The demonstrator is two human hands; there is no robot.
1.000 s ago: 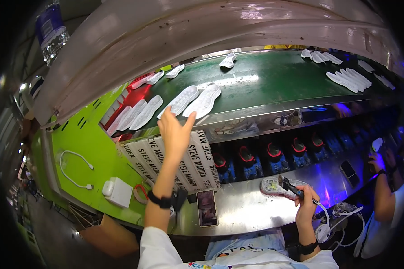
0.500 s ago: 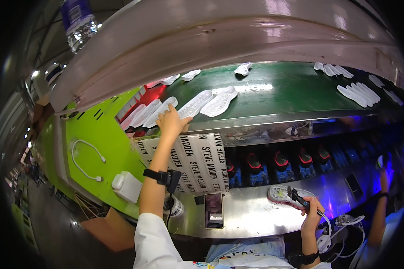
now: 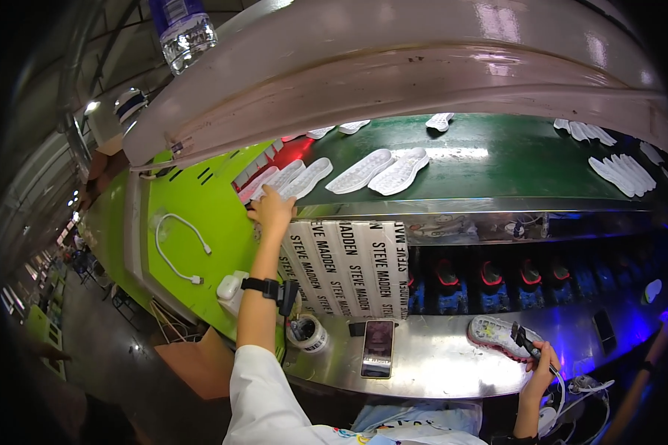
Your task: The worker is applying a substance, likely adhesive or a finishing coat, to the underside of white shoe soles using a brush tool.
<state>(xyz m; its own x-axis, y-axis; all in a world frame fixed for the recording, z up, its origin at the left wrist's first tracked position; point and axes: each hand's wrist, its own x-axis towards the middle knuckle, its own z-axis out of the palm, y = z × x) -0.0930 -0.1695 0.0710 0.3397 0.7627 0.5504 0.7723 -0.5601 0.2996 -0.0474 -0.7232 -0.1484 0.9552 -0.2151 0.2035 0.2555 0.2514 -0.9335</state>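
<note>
My left hand reaches over the near edge of the green belt, at the near ends of a row of shoe soles. Its fingers look spread; they touch or nearly touch a white shoe sole. Beside it lie another white sole and a pinkish sole, with two more white soles to the right. My right hand is closed on a black corded hand tool. The tool's head rests over a white sole with a reddish rim, lying on the metal ledge.
A phone and an open white tub stand on the metal ledge. Behind them is a printed box. A white cable lies on the green panel. More soles lie along the belt. Dark shoes line the lower bay.
My left hand has shifted left along the row, off the third sole toward the first ones. The view has turned slightly left. My right hand still holds the tool at the sole.
</note>
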